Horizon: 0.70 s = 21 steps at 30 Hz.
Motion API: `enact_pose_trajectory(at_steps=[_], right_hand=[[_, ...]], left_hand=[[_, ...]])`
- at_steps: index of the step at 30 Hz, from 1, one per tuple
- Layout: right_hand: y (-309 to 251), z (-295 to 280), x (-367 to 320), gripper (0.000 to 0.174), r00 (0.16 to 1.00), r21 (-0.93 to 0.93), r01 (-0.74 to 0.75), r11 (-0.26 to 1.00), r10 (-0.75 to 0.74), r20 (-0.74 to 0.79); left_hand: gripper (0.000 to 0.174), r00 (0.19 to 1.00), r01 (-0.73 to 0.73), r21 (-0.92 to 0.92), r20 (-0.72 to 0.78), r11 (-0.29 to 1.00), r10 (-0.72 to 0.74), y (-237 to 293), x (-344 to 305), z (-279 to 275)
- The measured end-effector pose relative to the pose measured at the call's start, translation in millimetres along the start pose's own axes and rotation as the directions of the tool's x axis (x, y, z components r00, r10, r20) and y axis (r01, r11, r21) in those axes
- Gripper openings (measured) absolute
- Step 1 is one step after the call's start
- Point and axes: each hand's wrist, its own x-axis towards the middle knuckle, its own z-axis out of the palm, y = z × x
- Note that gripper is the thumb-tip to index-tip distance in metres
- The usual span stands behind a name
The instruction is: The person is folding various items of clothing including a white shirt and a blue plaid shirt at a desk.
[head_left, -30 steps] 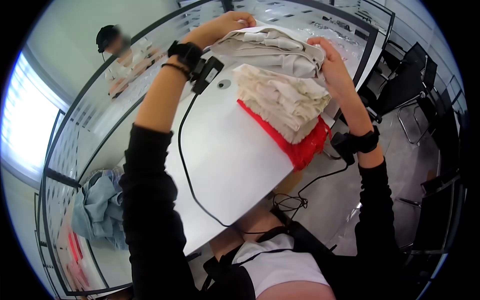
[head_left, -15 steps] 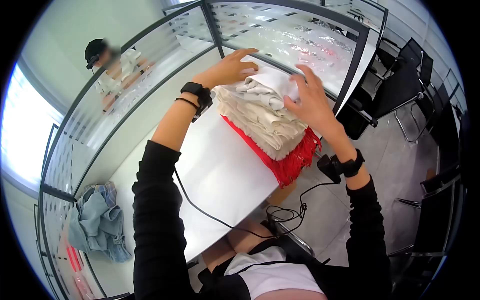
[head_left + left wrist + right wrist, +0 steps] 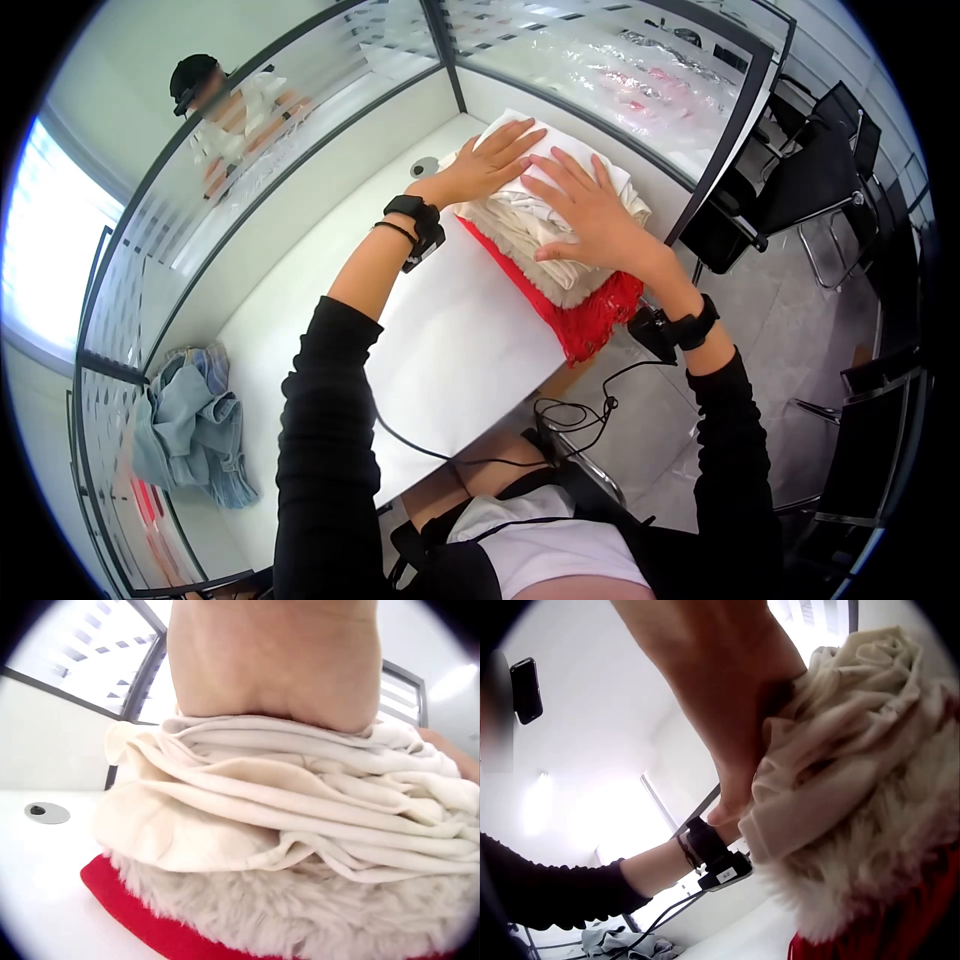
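Observation:
Both hands lie flat, fingers spread, on a stack of folded cloth at the far corner of the desk. My left hand (image 3: 487, 165) presses the white folded cloth (image 3: 512, 122) on top, its palm against the cloth in the left wrist view. My right hand (image 3: 598, 222) rests on the same cloth, its thumb over the near edge. Beneath are cream folded layers (image 3: 202, 825), then a fluffy off-white piece (image 3: 217, 900). At the bottom is a red cloth (image 3: 525, 295) with a fringe (image 3: 600, 320) at the desk edge.
Crumpled light-blue denim (image 3: 190, 420) lies at the desk's left end. Framed glass partitions (image 3: 600, 90) enclose the white desk (image 3: 440, 330). A black cable (image 3: 420, 445) crosses its front edge. Black chairs (image 3: 815, 185) stand to the right; another person (image 3: 230, 125) is beyond the partition.
The white folded cloth, earlier held up by both hands, has come down onto the stack. Both hands have let go of its edges and flattened on top.

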Motion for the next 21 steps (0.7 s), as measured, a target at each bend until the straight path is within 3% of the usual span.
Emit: enact_pose_trajectory(at_steps=[6, 14, 15, 21], right_hand=[[-11.6, 1.4, 5.3, 0.085, 1.000, -0.075, 0.011, 0.997, -0.013, -0.026], [4.5, -35.7, 28.6, 0.064, 0.990, 0.199, -0.120, 0.973, 0.133, -0.055], [1.3, -42.3, 26.8, 0.050, 0.991, 0.098, -0.125, 0.987, 0.130, -0.042], [8.1, -46.8, 25.1, 0.043, 0.987, 0.186, -0.116, 0.976, 0.134, -0.090]], left_hand=[[0.047, 0.986, -0.006, 0.201, -0.163, 0.980, 0.040, -1.4, -9.1, 10.6], [0.047, 0.983, 0.135, 0.145, -0.145, 0.980, -0.114, 25.8, -8.7, -33.6], [0.047, 0.980, 0.139, 0.121, -0.160, 0.983, -0.119, 30.3, -13.3, -38.8], [0.044, 0.935, 0.177, 0.089, -0.327, 0.980, -0.139, 33.2, -76.7, -66.6]])
